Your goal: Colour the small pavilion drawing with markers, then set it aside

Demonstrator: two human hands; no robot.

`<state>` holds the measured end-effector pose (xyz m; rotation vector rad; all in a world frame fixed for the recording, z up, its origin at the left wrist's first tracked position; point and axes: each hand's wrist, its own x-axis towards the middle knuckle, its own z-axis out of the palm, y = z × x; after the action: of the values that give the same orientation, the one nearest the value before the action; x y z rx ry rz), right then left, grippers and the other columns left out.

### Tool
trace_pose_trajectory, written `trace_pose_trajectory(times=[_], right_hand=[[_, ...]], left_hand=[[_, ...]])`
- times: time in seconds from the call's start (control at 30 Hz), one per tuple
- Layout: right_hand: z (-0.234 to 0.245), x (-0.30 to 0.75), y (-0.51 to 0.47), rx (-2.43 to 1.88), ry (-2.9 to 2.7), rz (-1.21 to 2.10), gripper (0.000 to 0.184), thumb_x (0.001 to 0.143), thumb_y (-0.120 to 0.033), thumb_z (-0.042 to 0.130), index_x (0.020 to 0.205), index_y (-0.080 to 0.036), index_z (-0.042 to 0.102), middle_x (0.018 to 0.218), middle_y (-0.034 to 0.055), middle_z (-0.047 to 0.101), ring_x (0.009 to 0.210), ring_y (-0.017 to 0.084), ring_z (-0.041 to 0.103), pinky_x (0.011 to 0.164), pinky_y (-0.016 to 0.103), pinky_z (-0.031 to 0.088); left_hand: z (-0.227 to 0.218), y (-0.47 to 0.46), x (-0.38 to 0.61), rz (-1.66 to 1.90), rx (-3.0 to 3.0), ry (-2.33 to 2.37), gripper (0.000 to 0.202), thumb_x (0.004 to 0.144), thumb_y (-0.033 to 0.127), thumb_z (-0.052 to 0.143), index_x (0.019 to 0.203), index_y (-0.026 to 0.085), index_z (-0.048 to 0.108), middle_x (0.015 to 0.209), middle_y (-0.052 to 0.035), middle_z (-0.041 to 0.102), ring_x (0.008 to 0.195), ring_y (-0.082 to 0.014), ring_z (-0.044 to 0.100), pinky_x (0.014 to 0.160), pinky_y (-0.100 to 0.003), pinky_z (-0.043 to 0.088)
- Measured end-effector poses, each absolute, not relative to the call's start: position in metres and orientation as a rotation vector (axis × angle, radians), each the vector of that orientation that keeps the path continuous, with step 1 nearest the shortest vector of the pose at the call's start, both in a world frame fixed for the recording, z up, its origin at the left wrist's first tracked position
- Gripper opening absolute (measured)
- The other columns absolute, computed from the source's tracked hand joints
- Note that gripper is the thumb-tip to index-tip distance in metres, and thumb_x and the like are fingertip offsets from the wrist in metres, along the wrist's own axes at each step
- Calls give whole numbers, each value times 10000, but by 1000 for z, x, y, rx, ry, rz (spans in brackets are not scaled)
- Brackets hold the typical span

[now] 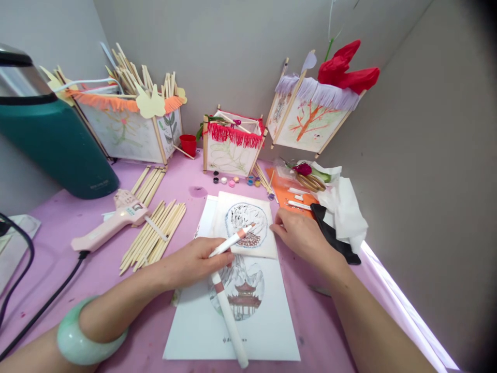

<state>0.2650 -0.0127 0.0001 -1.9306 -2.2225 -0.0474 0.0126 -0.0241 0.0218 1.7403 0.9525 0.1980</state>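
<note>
My left hand (202,261) is closed around a white marker (227,246), its brownish tip pointing right over a hand-drawn picture on a white square sheet (262,250). Below that hand, a second white marker (231,321) with a brown band slants across a printed page (279,331) showing a pavilion and mountains. Whether the left fingers also touch this second marker is unclear. At the square sheet's right edge, my right hand (301,233) has its fingers curled, the fingertips meeting the edge. The round drawing has a blue outline with black and brown strokes inside.
Left of the papers lie several wooden sticks (155,238) and a pink glue gun (112,223) with a black cord. A green bottle (54,140) stands farther left. Paper-sided lanterns (233,155) line the wall. Tissues (347,207) and a black item (336,235) lie at right.
</note>
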Motion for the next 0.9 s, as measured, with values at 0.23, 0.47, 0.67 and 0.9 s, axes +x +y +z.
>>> trace_pose_trajectory(times=[0.23,0.47,0.67,0.9], right_hand=[[4,274,-14,-1644,-2266,182,143,860,-226,469,861,-207,611,832,64,621,729,185,567,641,304,376],[12,266,-13,-1640,-1874,359,261,923,-323,352,891,-213,587,742,15,590,687,164,536,658,305,371],[15,255,-18,-1316,-1631,811,191,897,-304,423,995,-206,553,830,18,627,845,160,575,810,334,411],[18,231,-28,-1099,-1370,1066,86,864,-282,484,916,-218,463,980,63,674,938,191,605,848,395,446]], left_hand=[[24,-25,13,200,1669,962,224,845,365,435,749,173,500,651,41,413,574,-114,492,544,-225,327],[26,-25,14,189,1647,962,224,846,369,439,756,171,495,658,47,423,590,-118,532,557,-227,347],[23,-25,14,211,1612,943,217,835,364,449,755,169,498,668,43,440,593,-124,542,573,-233,384],[22,-24,13,217,1622,918,190,833,335,443,761,169,502,678,36,458,633,-141,562,596,-238,398]])
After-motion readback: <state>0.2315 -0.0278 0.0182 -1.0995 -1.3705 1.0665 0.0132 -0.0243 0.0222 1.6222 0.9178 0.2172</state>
